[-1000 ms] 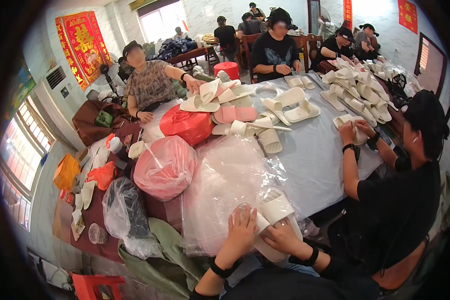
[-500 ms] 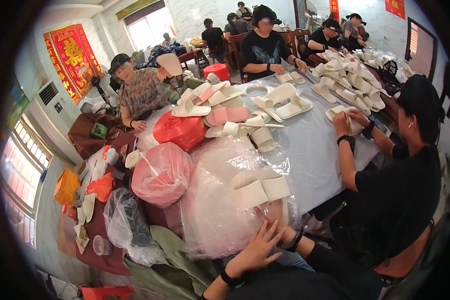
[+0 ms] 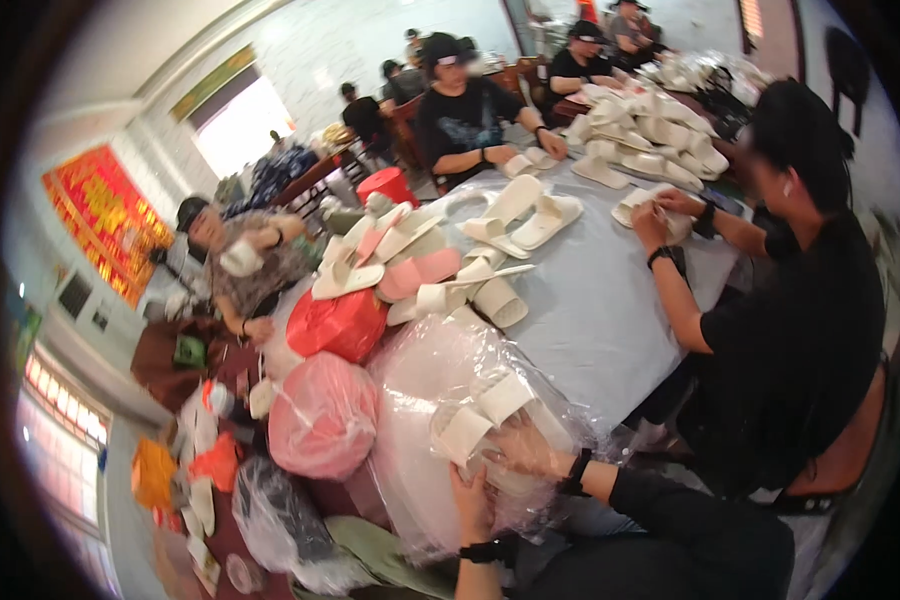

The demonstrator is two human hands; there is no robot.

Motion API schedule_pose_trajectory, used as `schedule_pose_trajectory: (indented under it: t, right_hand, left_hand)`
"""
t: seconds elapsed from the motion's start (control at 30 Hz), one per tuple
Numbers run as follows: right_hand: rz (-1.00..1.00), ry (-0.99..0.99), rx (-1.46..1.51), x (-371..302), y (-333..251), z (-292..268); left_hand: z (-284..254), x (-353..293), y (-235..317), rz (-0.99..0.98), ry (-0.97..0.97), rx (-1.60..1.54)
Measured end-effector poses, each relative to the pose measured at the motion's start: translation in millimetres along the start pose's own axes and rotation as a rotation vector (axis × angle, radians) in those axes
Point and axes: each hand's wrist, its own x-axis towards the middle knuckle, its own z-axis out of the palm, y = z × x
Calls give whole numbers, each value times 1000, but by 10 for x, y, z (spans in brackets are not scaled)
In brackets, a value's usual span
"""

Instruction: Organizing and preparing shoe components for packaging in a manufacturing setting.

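A pair of cream slide slippers [image 3: 464, 436] lies in front of me on a stack of clear plastic bags [image 3: 410, 500], straps pointing away. My left hand [image 3: 473, 497] is closed on the near edge of the left slipper. Across the heel end of the pair lies my right hand [image 3: 530, 450], its fingers bent over the slippers and somewhat blurred. Shiny film shows around the slippers and the right hand; whether the pair is inside a bag I cannot tell.
Beyond the bags is a heap of cream and pink slippers [image 3: 420, 272]. Red plastic rolls [image 3: 338, 325] and a wrapped pink-red roll [image 3: 323, 415] stand to the left. A co-worker in black [image 3: 790, 340] handles a slipper at the right; a larger slipper pile [image 3: 650, 135] lies behind.
My left hand has gone from spread fingers above the right wrist to a grip on the left slipper. The slippers have turned slightly and the whole view has tilted.
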Motion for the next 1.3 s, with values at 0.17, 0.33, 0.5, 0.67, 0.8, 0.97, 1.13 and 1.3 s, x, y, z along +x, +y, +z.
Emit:
schedule_pose_trajectory:
  t: [0.17,0.33,0.5,0.67,0.8,0.97,1.13,1.3]
  right_hand:
    - [-25,125,34,-73,107,64]
    - [35,-158,146,-62,50,99]
    - [5,124,20,-78,60,226]
    - [33,-80,155,-184,0,465]
    - [-5,-214,7,-110,94,256]
    - [-31,-170,66,-136,113,317]
    - [90,-157,82,-89,81,219]
    - [73,-108,-35,-67,49,260]
  left_hand:
    - [-41,89,-174,61,31,23]
    - [-203,100,-184,48,-9,81]
    - [-102,118,-197,88,-21,80]
    - [-402,160,-320,54,-21,137]
    - [-303,160,-298,62,-3,113]
    - [-294,166,-308,65,-8,90]
    - [-177,130,-246,92,3,30]
    - [-238,146,-244,112,-39,38]
